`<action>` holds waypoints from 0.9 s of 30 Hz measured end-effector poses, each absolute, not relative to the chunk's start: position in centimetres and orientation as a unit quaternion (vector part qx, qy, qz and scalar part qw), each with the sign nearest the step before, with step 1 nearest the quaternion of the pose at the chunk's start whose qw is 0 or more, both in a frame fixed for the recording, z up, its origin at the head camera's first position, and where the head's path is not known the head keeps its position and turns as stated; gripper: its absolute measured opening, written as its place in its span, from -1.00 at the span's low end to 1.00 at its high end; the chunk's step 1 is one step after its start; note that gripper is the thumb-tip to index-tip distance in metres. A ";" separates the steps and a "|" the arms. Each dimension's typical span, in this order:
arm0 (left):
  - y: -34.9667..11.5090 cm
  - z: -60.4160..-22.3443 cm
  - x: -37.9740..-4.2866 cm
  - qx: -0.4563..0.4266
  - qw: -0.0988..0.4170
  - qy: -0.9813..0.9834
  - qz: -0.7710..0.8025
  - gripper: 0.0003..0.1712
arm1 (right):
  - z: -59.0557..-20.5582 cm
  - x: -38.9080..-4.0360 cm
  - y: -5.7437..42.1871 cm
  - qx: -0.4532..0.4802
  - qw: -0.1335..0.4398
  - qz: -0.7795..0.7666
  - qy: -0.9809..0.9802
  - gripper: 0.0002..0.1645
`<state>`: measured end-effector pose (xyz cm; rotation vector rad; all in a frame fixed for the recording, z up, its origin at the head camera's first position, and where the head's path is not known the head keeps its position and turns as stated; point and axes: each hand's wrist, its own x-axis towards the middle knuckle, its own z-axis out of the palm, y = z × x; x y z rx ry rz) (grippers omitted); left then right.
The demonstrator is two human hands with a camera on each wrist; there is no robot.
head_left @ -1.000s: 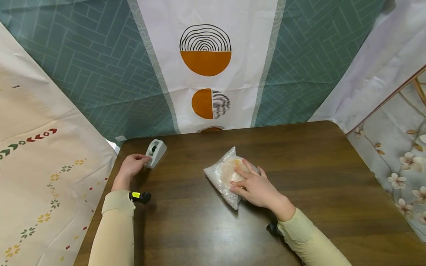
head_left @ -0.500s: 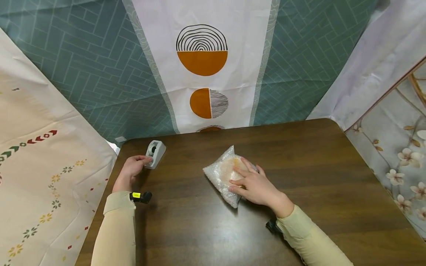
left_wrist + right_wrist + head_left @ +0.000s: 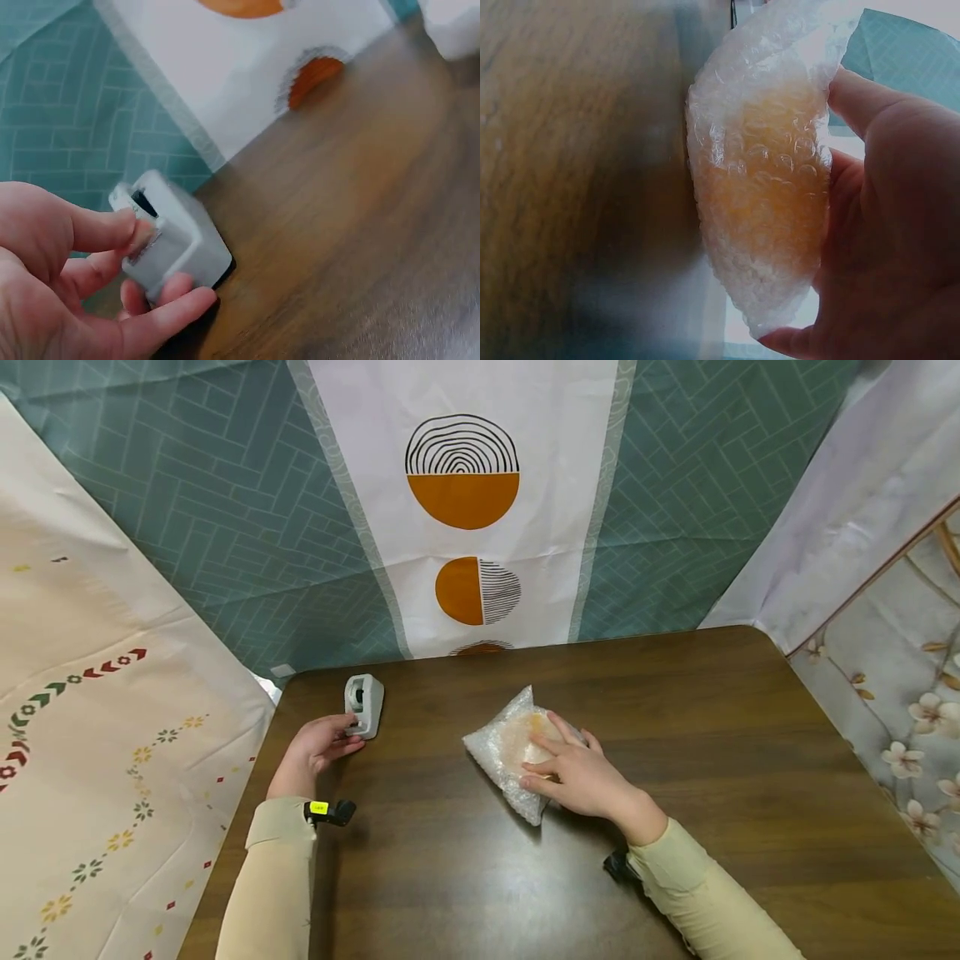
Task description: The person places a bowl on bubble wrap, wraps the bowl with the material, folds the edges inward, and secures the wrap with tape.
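My left hand (image 3: 318, 745) is at the near end of a grey-white tape dispenser (image 3: 371, 717) at the back left of the table. In the left wrist view, thumb and forefinger pinch together at the serrated front edge of the dispenser (image 3: 184, 251), with other fingers low against its side. The tape itself is hard to make out. Mid-table lies a bubble-wrapped parcel (image 3: 491, 752), something yellowish showing through the wrap (image 3: 772, 172). On top of it rests my right hand (image 3: 588, 777), fingers spread and nearly straight over its right side.
The brown wooden table (image 3: 675, 710) reaches back to a green and white patterned cloth (image 3: 480, 643). A cream cloth (image 3: 150, 827) hangs along the left, a floral one (image 3: 907, 760) along the right.
The left hand has shifted a little right, and the tape dispenser has moved and turned slightly with it. The right hand and the parcel stay in place.
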<state>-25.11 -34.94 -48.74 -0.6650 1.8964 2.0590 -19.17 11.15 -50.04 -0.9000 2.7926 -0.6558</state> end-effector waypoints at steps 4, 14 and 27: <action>-34.1 -48.5 -25.2 -0.226 0.119 0.679 0.688 -0.62 | -49.9 -19.1 11.2 -0.299 0.066 -0.218 0.927 -0.40; -33.6 -47.7 -24.9 -0.233 0.141 0.637 0.721 -0.56 | -50.1 -19.1 11.2 -0.299 0.064 -0.220 0.926 -0.40; -28.7 -48.8 -21.1 -0.271 -0.018 0.557 0.785 -0.78 | -50.1 -19.0 11.0 -0.296 0.067 -0.224 0.926 -0.40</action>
